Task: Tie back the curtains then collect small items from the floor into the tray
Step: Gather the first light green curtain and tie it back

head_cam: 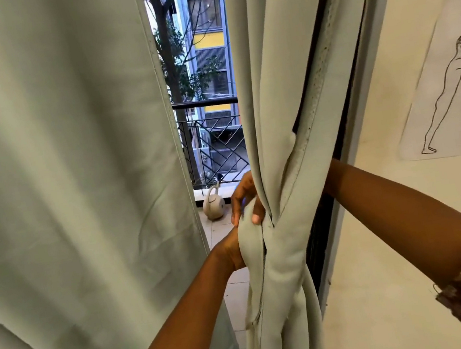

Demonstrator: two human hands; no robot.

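Pale green cloth of the right curtain [270, 107] hangs bunched, its long axis running upright just right of our left hand [244, 202]. That hand pinches a folded band of it between thumb and curled fingers. Our right arm [403, 207] reaches behind the bundle; its hand is hidden, so we cannot tell its grip. We judge the wrap must pass round the back.

Out past the curtains, there's the pale tiled balcony floor [235, 288], and sitting on it, a round beige watering can [213, 205], just beside the foot of the black railing [213, 147].
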